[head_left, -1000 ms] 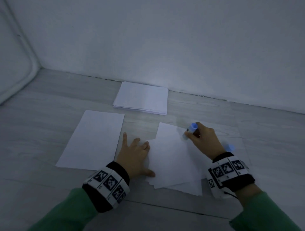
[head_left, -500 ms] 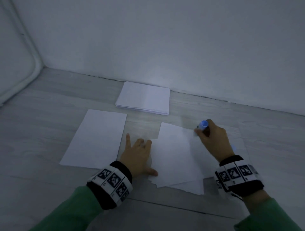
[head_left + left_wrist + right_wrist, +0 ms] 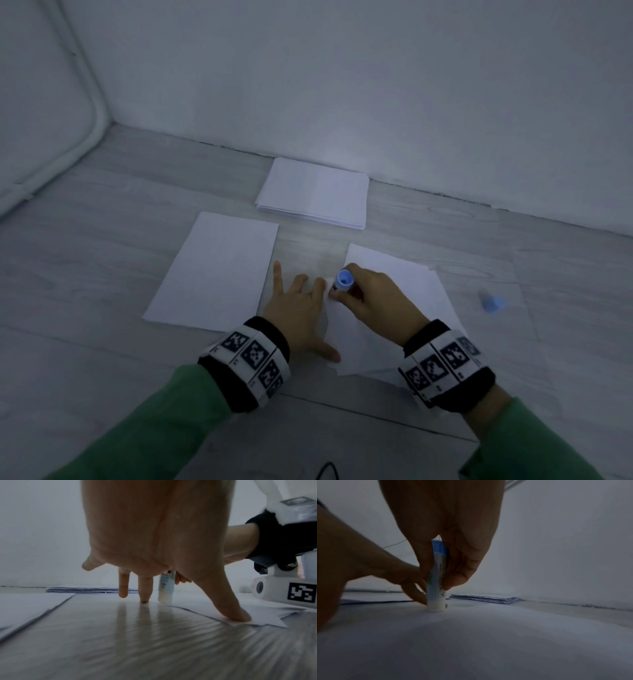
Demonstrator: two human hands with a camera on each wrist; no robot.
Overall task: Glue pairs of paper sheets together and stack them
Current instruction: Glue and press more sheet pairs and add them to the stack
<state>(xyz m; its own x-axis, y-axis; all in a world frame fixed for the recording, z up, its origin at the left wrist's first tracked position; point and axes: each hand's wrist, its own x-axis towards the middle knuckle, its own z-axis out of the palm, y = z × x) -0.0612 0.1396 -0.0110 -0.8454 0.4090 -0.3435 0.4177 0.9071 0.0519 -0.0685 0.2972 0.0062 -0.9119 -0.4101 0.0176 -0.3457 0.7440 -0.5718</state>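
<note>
On the pale wood-grain floor (image 3: 102,342), close in front of the person, a loose pile of white paper sheets (image 3: 404,281) lies fanned and skewed, and a glue stick (image 3: 436,580) is stood upright with its white tip pressed on the top sheet near the pile's left edge. The stick is pinched by the right hand (image 3: 373,301), thumb on one side and curled fingers (image 3: 464,563) on the other, with the blue end (image 3: 344,279) uppermost. The left hand (image 3: 298,315) is spread beside it, fingers straight and nothing grasped; its thumb (image 3: 229,609) is pressed onto the near-left corner of the pile, and one fingertip (image 3: 145,599) is set down at the pile's left edge just beside the stick, while the others are seen lifted off the floor in the left wrist view. A single white sheet (image 3: 219,270) lies flat to the left of the hands, apart from the pile. A neat, squared stack of sheets (image 3: 315,192) is placed farther off, near the foot of the white wall (image 3: 342,85). A blurred blue cap (image 3: 493,303) lies to the right of the pile. Both wrists carry marker-printed bands (image 3: 253,359), and green sleeves (image 3: 154,428) are worn.
</note>
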